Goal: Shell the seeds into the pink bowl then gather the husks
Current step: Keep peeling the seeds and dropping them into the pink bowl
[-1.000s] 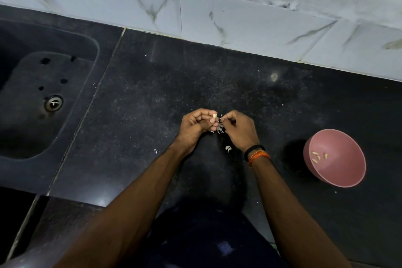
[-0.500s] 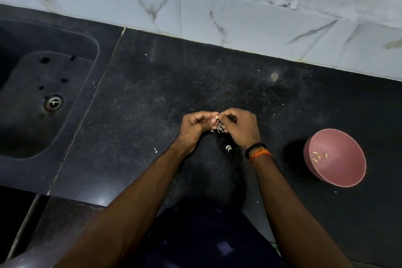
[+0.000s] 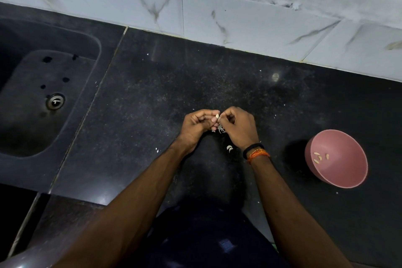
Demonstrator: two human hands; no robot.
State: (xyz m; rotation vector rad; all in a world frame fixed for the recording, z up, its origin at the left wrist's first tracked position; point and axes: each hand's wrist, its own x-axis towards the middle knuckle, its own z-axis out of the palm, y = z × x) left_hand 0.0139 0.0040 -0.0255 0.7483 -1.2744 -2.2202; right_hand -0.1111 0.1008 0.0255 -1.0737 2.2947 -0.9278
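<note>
The left hand point(image 3: 199, 125) pinches a pale seed point(image 3: 217, 116) while the right hand point(image 3: 240, 128) apparently picks at its shell, held over the table point(image 3: 152, 93) so husks point(image 3: 229, 148) fall together; the pink bowl point(image 3: 339, 177) waits well right, holding kernels point(image 3: 319, 156).

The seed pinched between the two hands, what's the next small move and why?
Probably carry the seed across in the right hand and drop it in the pink bowl. It shows pale at the left hand fingertips, husk bits lie below, and the bowl already holds a few kernels.
</note>
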